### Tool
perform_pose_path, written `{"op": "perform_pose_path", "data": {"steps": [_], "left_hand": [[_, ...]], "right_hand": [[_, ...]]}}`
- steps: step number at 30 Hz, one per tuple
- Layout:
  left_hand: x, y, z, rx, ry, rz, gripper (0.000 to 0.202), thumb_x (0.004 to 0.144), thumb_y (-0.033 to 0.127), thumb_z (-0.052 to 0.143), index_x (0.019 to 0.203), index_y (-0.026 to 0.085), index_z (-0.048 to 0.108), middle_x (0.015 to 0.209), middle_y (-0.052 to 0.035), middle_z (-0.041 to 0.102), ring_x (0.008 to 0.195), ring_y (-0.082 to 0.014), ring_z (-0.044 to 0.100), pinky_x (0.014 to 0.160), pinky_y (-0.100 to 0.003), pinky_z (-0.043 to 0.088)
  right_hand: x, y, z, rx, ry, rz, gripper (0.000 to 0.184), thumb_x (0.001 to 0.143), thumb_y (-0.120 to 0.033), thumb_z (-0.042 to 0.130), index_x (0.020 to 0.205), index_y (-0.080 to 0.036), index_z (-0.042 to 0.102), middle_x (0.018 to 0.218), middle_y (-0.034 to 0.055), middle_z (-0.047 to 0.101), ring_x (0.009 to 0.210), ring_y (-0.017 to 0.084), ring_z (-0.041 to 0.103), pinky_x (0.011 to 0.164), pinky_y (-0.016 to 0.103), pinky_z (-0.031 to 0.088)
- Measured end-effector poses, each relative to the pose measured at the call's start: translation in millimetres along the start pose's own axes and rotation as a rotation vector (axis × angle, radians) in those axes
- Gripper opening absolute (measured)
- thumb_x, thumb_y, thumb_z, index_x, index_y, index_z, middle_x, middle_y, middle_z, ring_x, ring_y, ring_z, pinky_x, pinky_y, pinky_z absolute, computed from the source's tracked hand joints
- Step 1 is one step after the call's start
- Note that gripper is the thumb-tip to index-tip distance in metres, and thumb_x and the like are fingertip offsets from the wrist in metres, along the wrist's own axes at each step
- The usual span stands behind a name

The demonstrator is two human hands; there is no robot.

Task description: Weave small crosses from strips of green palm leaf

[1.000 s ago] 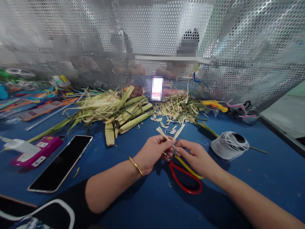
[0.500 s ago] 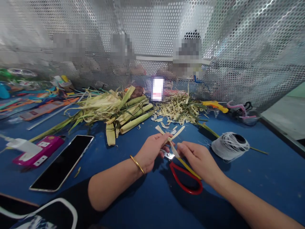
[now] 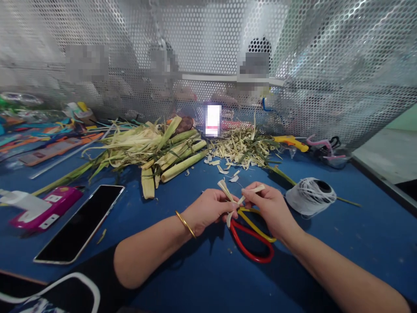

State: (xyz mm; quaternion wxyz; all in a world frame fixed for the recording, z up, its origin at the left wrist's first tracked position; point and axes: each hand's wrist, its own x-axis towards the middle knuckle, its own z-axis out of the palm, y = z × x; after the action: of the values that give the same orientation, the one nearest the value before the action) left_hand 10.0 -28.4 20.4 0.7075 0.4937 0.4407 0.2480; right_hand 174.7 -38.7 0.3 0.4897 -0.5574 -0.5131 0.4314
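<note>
My left hand (image 3: pixel 208 209), with a gold bangle at the wrist, pinches a pale leaf strip (image 3: pixel 225 189) whose end sticks up between my hands. My right hand (image 3: pixel 271 208) is closed on the other end of the same strip, close against the left. Just below and between them lie scissors with red and yellow handles (image 3: pixel 252 241) flat on the blue table (image 3: pixel 202 278). Neither hand touches the scissors.
A pile of green stalks (image 3: pixel 169 152) and a heap of cut strips (image 3: pixel 243 150) lie behind my hands. A spool of white thread (image 3: pixel 311 196) sits to the right. A phone (image 3: pixel 80 221) and a pink device (image 3: pixel 45 208) lie at left. Perforated metal mesh (image 3: pixel 325 65) stands behind.
My right hand rose from beside the scissors and turned palm-down onto the strip. The strip is now bent between both hands instead of forming a V above them.
</note>
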Motion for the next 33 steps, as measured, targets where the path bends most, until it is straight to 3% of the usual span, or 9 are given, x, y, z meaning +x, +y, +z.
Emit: {"op": "perform_pose_path", "data": {"steps": [4, 7, 10, 15, 20, 22, 26, 28, 33], "left_hand": [[-4, 2, 3.1, 0.013, -0.048, -0.020, 0.016, 0.071, 0.025, 0.065, 0.081, 0.012, 0.067, 0.059, 0.0011, 0.061, 0.046, -0.0049, 0.045, 0.046, -0.018, 0.030], [-5, -1, 6.0, 0.087, -0.107, 0.016, 0.021, 0.074, 0.032, 0.062, 0.073, 0.011, 0.066, 0.060, 0.0000, 0.062, 0.045, -0.0051, 0.044, 0.047, -0.019, 0.033], [-4, -5, 7.5, 0.186, -0.158, 0.054, 0.026, 0.074, 0.036, 0.060, 0.068, 0.012, 0.064, 0.058, -0.0001, 0.062, 0.040, -0.0055, 0.041, 0.045, -0.021, 0.034], [-5, -5, 5.3, 0.217, -0.182, 0.036, 0.034, 0.072, 0.042, 0.063, 0.056, 0.013, 0.057, 0.052, 0.0004, 0.059, 0.038, -0.0056, 0.042, 0.042, -0.021, 0.031], [-5, 1, 2.0, 0.055, -0.165, 0.011, 0.040, 0.071, 0.052, 0.063, 0.067, 0.013, 0.061, 0.068, -0.0048, 0.069, 0.040, -0.0040, 0.045, 0.039, -0.019, 0.023], [-4, 3, 0.7, -0.009, -0.115, 0.012, 0.045, 0.074, 0.057, 0.058, 0.075, 0.013, 0.063, 0.071, -0.0062, 0.070, 0.041, -0.0046, 0.046, 0.039, -0.019, 0.023], [-3, 3, -3.2, -0.044, -0.113, 0.007, 0.039, 0.073, 0.050, 0.064, 0.082, 0.012, 0.065, 0.075, -0.0075, 0.071, 0.041, -0.0045, 0.048, 0.038, -0.018, 0.024], [-2, 2, -5.2, -0.042, -0.093, -0.001, 0.030, 0.071, 0.040, 0.069, 0.081, 0.012, 0.066, 0.073, -0.0067, 0.071, 0.041, -0.0045, 0.048, 0.037, -0.017, 0.024], [-1, 6, -6.1, -0.214, 0.093, -0.010, 0.026, 0.081, 0.036, 0.061, 0.086, 0.011, 0.066, 0.085, -0.0101, 0.072, 0.052, -0.0072, 0.059, 0.042, -0.016, 0.037]], "right_hand": [[2, -6, -9, -0.363, 0.089, -0.317, 0.021, 0.077, -0.038, 0.060, 0.088, -0.021, 0.065, 0.086, 0.0048, 0.066, 0.082, 0.020, 0.060, 0.073, 0.033, 0.046], [-1, -12, -10, -0.525, -0.069, -0.438, 0.017, 0.084, -0.035, 0.055, 0.079, -0.023, 0.067, 0.086, 0.0035, 0.069, 0.086, 0.020, 0.061, 0.083, 0.035, 0.043], [-8, -13, -4, -0.527, -0.188, -0.427, 0.018, 0.083, -0.032, 0.057, 0.069, -0.023, 0.065, 0.072, -0.0007, 0.067, 0.074, 0.017, 0.061, 0.087, 0.037, 0.040], [-13, -7, 5, -0.430, -0.072, -0.408, 0.022, 0.083, -0.029, 0.056, 0.063, -0.021, 0.059, 0.068, 0.0006, 0.062, 0.070, 0.016, 0.057, 0.069, 0.030, 0.042], [-1, -10, -8, -0.517, -0.095, -0.464, 0.022, 0.089, -0.033, 0.048, 0.083, -0.023, 0.066, 0.085, 0.0035, 0.069, 0.085, 0.020, 0.060, 0.083, 0.036, 0.041], [4, -15, -18, -0.576, -0.185, -0.462, 0.024, 0.091, -0.034, 0.046, 0.087, -0.024, 0.067, 0.089, 0.0030, 0.070, 0.087, 0.020, 0.061, 0.089, 0.039, 0.039], [8, -24, -29, -0.691, -0.423, -0.494, 0.024, 0.089, -0.034, 0.049, 0.073, -0.025, 0.064, 0.070, -0.0027, 0.066, 0.068, 0.016, 0.060, 0.100, 0.043, 0.033], [7, -24, -30, -0.729, -0.347, -0.540, 0.024, 0.090, -0.031, 0.048, 0.073, -0.025, 0.063, 0.069, -0.0017, 0.065, 0.069, 0.016, 0.060, 0.100, 0.044, 0.034], [3, -24, -30, -0.757, 0.238, -0.529, 0.029, 0.087, -0.042, 0.049, 0.101, -0.020, 0.063, 0.102, 0.0115, 0.067, 0.100, 0.028, 0.057, 0.080, 0.040, 0.043]]}}
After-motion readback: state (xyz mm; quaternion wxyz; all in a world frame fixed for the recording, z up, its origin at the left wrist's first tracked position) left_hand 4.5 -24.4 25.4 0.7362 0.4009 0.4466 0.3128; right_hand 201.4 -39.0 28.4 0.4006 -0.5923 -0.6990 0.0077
